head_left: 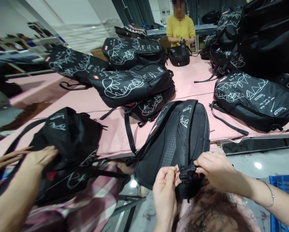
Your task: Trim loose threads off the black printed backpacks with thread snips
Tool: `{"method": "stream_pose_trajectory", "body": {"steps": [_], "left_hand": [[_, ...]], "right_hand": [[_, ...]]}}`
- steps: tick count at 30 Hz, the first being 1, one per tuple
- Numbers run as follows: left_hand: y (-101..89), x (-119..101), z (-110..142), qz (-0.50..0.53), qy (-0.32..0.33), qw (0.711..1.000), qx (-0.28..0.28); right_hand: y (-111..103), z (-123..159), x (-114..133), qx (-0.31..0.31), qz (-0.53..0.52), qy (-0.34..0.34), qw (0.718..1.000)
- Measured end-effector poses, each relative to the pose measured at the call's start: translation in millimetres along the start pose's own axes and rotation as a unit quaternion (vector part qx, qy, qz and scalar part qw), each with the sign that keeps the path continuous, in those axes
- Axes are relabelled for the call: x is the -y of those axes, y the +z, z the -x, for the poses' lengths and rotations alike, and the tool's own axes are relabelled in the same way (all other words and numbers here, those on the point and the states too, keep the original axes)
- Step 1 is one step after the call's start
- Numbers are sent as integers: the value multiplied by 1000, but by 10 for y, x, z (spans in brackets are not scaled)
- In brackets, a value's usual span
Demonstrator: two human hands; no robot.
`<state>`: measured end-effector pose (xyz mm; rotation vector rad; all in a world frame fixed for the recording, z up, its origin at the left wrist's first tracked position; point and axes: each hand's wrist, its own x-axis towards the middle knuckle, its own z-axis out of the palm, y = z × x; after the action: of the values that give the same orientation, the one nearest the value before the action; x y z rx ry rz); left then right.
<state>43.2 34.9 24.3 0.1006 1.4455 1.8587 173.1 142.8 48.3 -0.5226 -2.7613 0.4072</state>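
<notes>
A black backpack [170,148] leans over the table's front edge, back panel and shoulder straps facing up, white scribbles on one strap. Low on it, my left hand [165,190] pinches the near side of a bundled black strap [188,173], thumb against fingers. My right hand [214,168], with a bangle on its wrist, grips the other side of the same bundle. A small red bit shows by the right fingertips. What exactly lies between the fingers is partly hidden.
Scribbled black backpacks [125,84] are piled on the pink table [190,85]; another backpack [255,100] lies right. At left a co-worker's hands [38,158] handle a black bag [69,135]. A person in yellow [180,29] works across the table. A blue crate [283,185] stands low right.
</notes>
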Motion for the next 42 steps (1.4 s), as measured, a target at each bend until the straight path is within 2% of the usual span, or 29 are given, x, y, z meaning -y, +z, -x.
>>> {"method": "stream_pose_trajectory", "body": {"steps": [7,12,15,18,20,22,24,26,28,30,32,34,36,38,40,42], "left_hand": [[28,-34,57,0,-5,1000,-1],[22,-37,81,-16,-7,1000,13],[-1,-48,72,9,-23,1000,19],[-21,-74,38,29,-51,998,27],[-22,-89,10,42,-68,996,35],[-16,-98,-18,53,-77,995,42],[-12,-102,-52,47,-71,995,51],[-23,-111,-100,2,-53,997,59],[-49,-139,-162,-95,-4,994,61],[-74,-187,-228,-223,62,971,66],[-82,-239,-292,-346,114,928,84],[-65,-264,-355,-439,140,881,104],[-32,-236,-417,-485,151,854,114],[-1,-155,-471,-467,142,865,117],[18,-51,-505,-379,110,912,109],[29,38,-510,-237,60,966,84]], "right_hand": [[-66,-104,53,52,50,-31,997],[-55,-132,59,47,71,-58,995],[-51,-109,1,33,29,-59,997],[-2,-30,-76,-28,-124,-8,992],[86,38,-90,-55,-257,56,963],[217,94,-53,-47,-341,114,932],[360,120,20,-38,-354,147,923],[473,116,97,-38,-325,152,933],[533,100,148,-32,-277,143,950],[551,88,169,-13,-204,131,970],[561,86,176,11,-114,123,986],[588,87,186,37,-38,108,993],[633,90,206,50,7,98,994],[678,102,231,46,17,109,993],[698,135,260,34,-17,138,990],[682,199,285,16,-98,162,982]]}}
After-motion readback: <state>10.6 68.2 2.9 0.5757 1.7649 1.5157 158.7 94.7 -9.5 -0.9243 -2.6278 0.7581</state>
